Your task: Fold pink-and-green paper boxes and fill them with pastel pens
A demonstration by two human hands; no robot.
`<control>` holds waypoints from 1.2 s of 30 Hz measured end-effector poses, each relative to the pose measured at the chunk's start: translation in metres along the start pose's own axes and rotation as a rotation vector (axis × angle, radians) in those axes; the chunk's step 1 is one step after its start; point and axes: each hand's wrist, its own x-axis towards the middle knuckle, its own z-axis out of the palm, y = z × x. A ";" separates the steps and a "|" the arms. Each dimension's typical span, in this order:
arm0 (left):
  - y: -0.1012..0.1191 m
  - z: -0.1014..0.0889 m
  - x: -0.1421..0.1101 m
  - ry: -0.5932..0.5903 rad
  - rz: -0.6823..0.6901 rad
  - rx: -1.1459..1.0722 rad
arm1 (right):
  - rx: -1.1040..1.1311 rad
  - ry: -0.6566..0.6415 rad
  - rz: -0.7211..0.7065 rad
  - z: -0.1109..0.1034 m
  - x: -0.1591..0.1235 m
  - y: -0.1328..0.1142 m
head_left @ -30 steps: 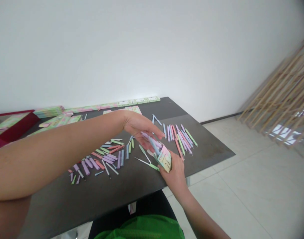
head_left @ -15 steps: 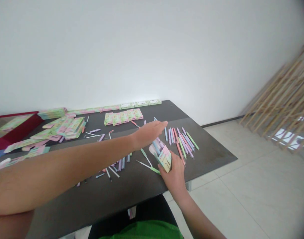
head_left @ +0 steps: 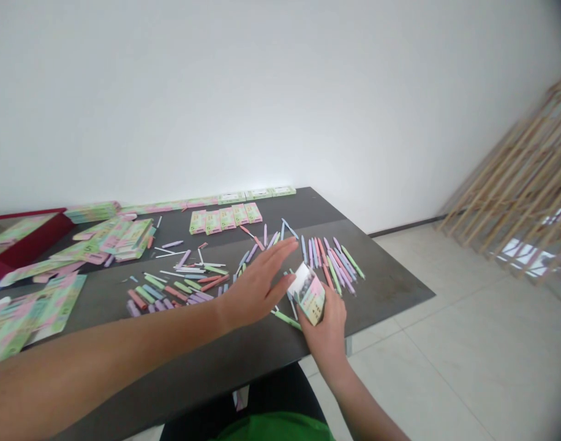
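My right hand (head_left: 327, 318) is wrapped round a small pink, green and yellow pen box (head_left: 313, 299), tilted above the table near its front edge. Its upper end, with a white inner flap (head_left: 301, 278), points up towards my left hand (head_left: 262, 278). The fingers of that hand are stretched out, and the thumb tip comes close to the flap; whether it touches cannot be made out. Behind the box a row of pastel pens (head_left: 338, 263) lies on the table. A green pen (head_left: 287, 320) rests just left of my right hand.
Loose pens and refills (head_left: 188, 285) are scattered left of centre on the dark table (head_left: 202, 373). Several packed boxes (head_left: 225, 219) stand in line behind them. Flattened cartons (head_left: 119, 239) and a red box (head_left: 37, 245) lie left. Wooden slats (head_left: 514, 190) lean at right.
My left hand has drawn back left and down from above the box's top. The box has turned slightly in my right hand, so its white inner flap now shows.
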 end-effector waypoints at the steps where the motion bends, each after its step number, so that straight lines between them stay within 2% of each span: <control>1: -0.001 -0.003 0.000 0.032 -0.074 -0.075 | 0.014 0.003 -0.004 -0.001 0.000 0.000; 4: -0.001 -0.002 -0.005 0.023 -0.275 -0.425 | 0.074 0.003 0.004 -0.005 0.001 -0.005; 7: 0.006 0.014 -0.015 0.009 -0.389 -0.727 | 0.095 -0.013 0.019 -0.006 0.002 -0.013; 10: 0.015 0.033 -0.023 0.124 -0.509 -0.842 | 0.077 -0.083 0.006 -0.003 0.000 -0.018; 14: 0.022 0.046 -0.028 0.274 -0.665 -0.811 | 0.080 -0.299 0.027 0.001 -0.007 -0.021; 18: 0.017 0.044 -0.035 0.314 -0.746 -0.711 | 0.024 -0.345 0.015 -0.001 -0.008 -0.025; 22: 0.009 0.035 -0.042 0.257 -0.683 -0.623 | 0.048 -0.419 -0.054 -0.006 -0.001 -0.032; 26: 0.004 0.027 -0.046 0.191 -0.672 -0.548 | 0.114 -0.499 0.015 -0.010 0.003 -0.036; 29: 0.003 0.024 -0.046 0.175 -0.677 -0.557 | 0.176 -0.502 0.044 -0.011 0.005 -0.039; 33: 0.003 0.024 -0.044 0.208 -0.694 -0.521 | 0.115 -0.455 -0.062 -0.010 0.006 -0.043; 36: 0.002 0.026 -0.044 0.215 -0.691 -0.551 | 0.091 -0.438 -0.068 -0.007 0.007 -0.045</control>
